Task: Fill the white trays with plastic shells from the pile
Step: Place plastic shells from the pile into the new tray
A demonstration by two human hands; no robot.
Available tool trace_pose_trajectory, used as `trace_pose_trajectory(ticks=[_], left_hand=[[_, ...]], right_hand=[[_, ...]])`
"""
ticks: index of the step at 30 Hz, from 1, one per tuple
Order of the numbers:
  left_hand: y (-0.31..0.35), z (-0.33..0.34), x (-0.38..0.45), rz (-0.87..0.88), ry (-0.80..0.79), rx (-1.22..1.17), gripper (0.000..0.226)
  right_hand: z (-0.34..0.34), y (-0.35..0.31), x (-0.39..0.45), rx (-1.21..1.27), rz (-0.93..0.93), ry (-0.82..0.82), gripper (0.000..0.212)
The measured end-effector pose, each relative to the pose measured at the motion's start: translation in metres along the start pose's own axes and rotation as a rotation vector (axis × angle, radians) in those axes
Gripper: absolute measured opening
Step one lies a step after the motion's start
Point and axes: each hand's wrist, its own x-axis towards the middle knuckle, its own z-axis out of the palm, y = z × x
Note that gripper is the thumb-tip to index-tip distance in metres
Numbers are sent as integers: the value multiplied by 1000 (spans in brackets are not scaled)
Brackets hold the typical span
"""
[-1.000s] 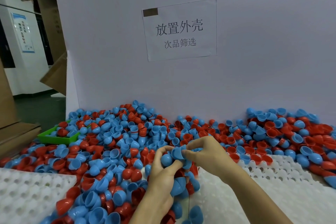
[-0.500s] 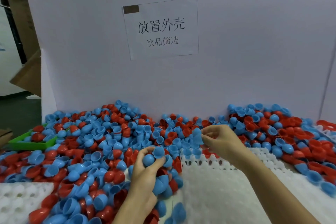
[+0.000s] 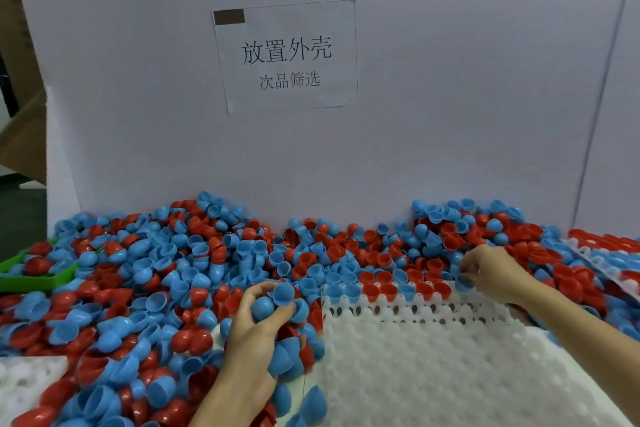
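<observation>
A big pile of blue and red plastic shells (image 3: pixel 180 274) covers the table along the white back board. A white tray (image 3: pixel 433 367) with many cup holes lies in front of me at the right. Its far row holds several blue and red shells (image 3: pixel 384 289). My left hand (image 3: pixel 258 326) grips a bunch of blue shells (image 3: pixel 277 298) at the tray's left edge. My right hand (image 3: pixel 488 274) pinches one blue shell (image 3: pixel 463 282) at the tray's far right corner.
A second white tray (image 3: pixel 24 381) shows at the bottom left, partly under shells. A green bin (image 3: pixel 38 281) sits at the left edge of the pile. Another filled tray (image 3: pixel 602 253) lies at the far right. A paper sign (image 3: pixel 287 55) hangs on the board.
My right hand moved right from the left hand, carrying a blue shell along the tray's far row to its right end. The left hand stayed put. The camera turned right.
</observation>
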Motion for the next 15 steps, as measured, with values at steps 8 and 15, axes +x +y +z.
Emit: trace_pose_trajectory(ticks=[8,15], left_hand=[[-2,-1,2,-10,4,-3,27],[2,0,-1,-16,0,-10,27]], right_hand=[[19,1,11,-290,-105,-68,26],[13,-5,6,-393,-137,-130,25]])
